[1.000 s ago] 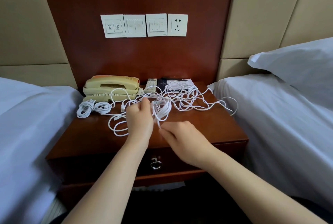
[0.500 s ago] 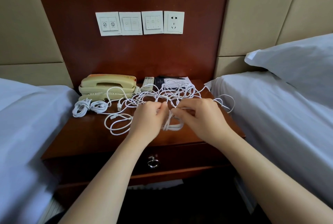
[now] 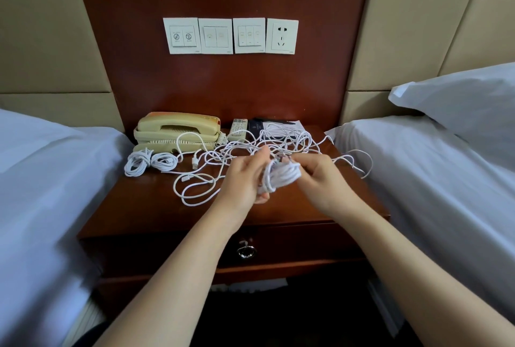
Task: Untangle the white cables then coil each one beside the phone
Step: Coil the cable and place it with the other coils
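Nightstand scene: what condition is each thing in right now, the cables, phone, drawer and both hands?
Coiled cables: two finished bundles lying in front of the phone.
Tangled cables: loose, knotted together.
Half-wound coil: held between both hands.
Phone: handset on its cradle.
Drawer: closed.
Left hand: gripping the coil.
Right hand: pinching the coil's end.

No text is legible; the leftmost wall switch (image 3: 182,36) bears two crossed-circle symbols.

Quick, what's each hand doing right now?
Left hand: closed on the white cable bundle.
Right hand: fingers pinching the same bundle.
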